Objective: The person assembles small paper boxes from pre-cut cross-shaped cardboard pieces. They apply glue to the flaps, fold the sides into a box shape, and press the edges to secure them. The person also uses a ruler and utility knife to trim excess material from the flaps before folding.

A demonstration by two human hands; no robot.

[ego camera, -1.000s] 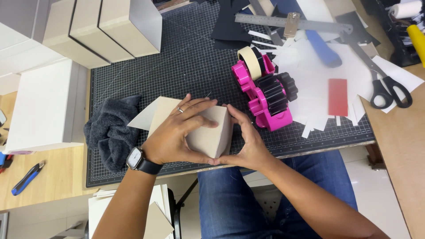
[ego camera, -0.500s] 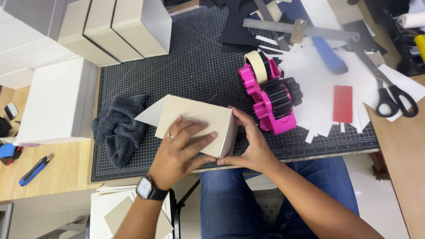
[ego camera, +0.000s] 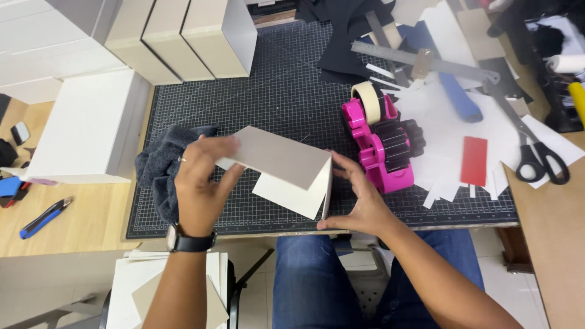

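- Head view — folded card (ego camera: 286, 170), cream, held just above the near part of the cutting mat (ego camera: 274, 103), between the two hands.
- Left hand (ego camera: 201, 183) grips the card's upper panel at its left edge, thumb under, fingers over; blurred, so the exact pinch is hard to read.
- Right hand (ego camera: 359, 201) is spread, fingertips braced against the card's right corner and fold.
- Handling, as I judge it: light, stiff board, smooth-faced, likely to crease or dent at corners — best taken by the edges near the fold, not the flat middle.
- Edges: mat's near edge sits close under the card; lap below (a slip would drop it there).
- Room: dark cloth (ego camera: 161, 170) touching the left hand; pink tape dispenser (ego camera: 381, 143) just right. Open mat lies beyond, toward the boxes (ego camera: 183, 36).
- Scissors (ego camera: 539, 158) and ruler (ego camera: 420, 58) well apart, far right.
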